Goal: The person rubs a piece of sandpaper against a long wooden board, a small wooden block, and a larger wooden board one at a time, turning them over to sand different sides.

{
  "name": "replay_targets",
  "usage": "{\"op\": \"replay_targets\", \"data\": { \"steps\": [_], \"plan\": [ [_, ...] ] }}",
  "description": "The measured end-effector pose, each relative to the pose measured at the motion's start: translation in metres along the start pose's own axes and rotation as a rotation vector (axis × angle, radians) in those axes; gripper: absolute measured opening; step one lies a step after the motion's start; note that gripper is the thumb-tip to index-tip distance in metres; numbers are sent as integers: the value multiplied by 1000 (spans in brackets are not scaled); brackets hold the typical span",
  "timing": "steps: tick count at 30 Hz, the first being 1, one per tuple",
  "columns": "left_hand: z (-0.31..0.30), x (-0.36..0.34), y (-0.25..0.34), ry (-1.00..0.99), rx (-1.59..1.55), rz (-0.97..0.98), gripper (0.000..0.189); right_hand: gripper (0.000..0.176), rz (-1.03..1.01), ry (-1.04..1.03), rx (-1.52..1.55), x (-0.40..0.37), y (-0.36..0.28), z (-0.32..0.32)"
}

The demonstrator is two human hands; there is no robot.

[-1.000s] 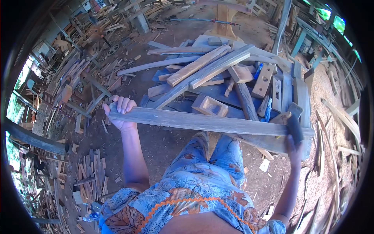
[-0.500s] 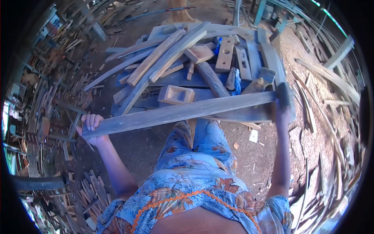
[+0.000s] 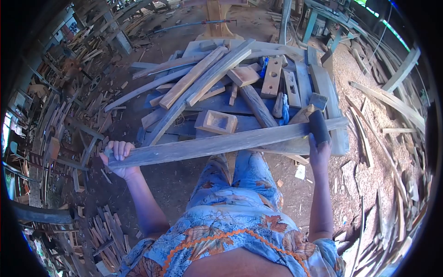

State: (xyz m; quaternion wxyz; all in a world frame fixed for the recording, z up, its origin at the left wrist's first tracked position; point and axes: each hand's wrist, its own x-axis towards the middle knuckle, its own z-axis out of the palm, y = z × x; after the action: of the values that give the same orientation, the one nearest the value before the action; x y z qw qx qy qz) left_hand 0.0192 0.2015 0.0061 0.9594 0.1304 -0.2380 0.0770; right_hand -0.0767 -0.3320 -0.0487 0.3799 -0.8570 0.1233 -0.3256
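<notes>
A long grey-brown wooden board (image 3: 217,145) slants across in front of me, its right part over the bench. My left hand (image 3: 121,157) is closed round its left end, fingers over the top edge. Near the right end, my right hand (image 3: 319,148) grips a dark rounded block (image 3: 318,127), which lies across the board's face. What that block is made of I cannot tell. Just behind the board sits a small wooden block with a rectangular hollow (image 3: 217,123).
Several wooden strips (image 3: 196,76) are heaped on the low bench (image 3: 344,145). A block with round holes (image 3: 272,76) and a slotted block (image 3: 291,87) lie at its right. Wood shavings (image 3: 350,69) cover the ground at right; scrap wood (image 3: 110,231) is piled at left.
My right hand has moved left along the board with the dark block, uncovering the board's right end. My left hand keeps its grip; the view has shifted slightly.
</notes>
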Motion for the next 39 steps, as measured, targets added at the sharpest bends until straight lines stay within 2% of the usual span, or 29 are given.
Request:
{"op": "replay_targets", "data": {
  "steps": [2,3,4,5,6,8,10,12,14,16,18,20,23,24,25,26,27,28,29,30,32,35,39],
  "plan": [
    [-8,-1,2,-12,-10,6,31,41,-45,37,-274,-8,-29,12],
    [-11,-1,1,-22,-20,12,34,40,-33,-8,-250,-13,-38,25],
    [-12,-2,1,-23,-26,1,34,39,-125,-64,-131,-20,-61,34],
    [-12,-2,1,-18,-42,5,33,45,-255,-131,-79,-25,-84,45],
    [-12,-3,1,-13,-58,4,33,54,-231,-178,-94,-36,-104,60],
    [-9,-5,1,-12,-72,-16,32,65,-437,-359,63,-40,-147,83],
    [-9,-7,1,-13,-90,-40,31,73,-584,-411,174,-49,-192,86],
    [-10,-10,4,22,-64,4,30,72,-638,-425,199,-62,-202,102],
    [-10,-12,3,26,-83,-9,29,72,-796,-485,245,-67,-204,109],
    [-11,-13,6,32,-68,-30,31,69,-801,-464,284,-64,-186,109],
    [-14,-13,6,29,-72,-28,31,65,-763,-421,194,-58,-157,97],
    [-17,-13,4,45,-68,-32,30,62,-681,-422,92,-38,-145,57],
    [-30,-13,6,77,-62,-30,30,60,-378,-168,-63,-32,-63,34],
    [-38,-14,8,80,-68,-29,30,58,-242,-101,-201,-29,-46,18],
    [-46,-15,12,184,-49,-41,32,52,-140,48,-216,-29,-14,11],
    [-50,-16,13,287,-30,-51,35,48,174,59,225,-27,24,4],
    [-50,-17,12,288,-33,-42,35,44,297,156,435,-30,31,-7],
    [-48,-17,12,538,-11,-25,42,42,524,279,363,-31,12,-21],
    [-47,-18,12,787,9,-5,52,44,552,274,532,-34,17,-31],
    [-48,-18,13,787,6,10,52,46,622,324,766,-38,19,-33],
    [-52,-19,15,897,104,-39,70,48,547,111,928,-49,16,-31],
    [-49,-20,13,894,165,-40,77,57,595,-61,1129,-62,-7,2],
    [-46,-21,14,969,209,24,72,68,715,-259,1235,-60,-50,39]
  ]
}}
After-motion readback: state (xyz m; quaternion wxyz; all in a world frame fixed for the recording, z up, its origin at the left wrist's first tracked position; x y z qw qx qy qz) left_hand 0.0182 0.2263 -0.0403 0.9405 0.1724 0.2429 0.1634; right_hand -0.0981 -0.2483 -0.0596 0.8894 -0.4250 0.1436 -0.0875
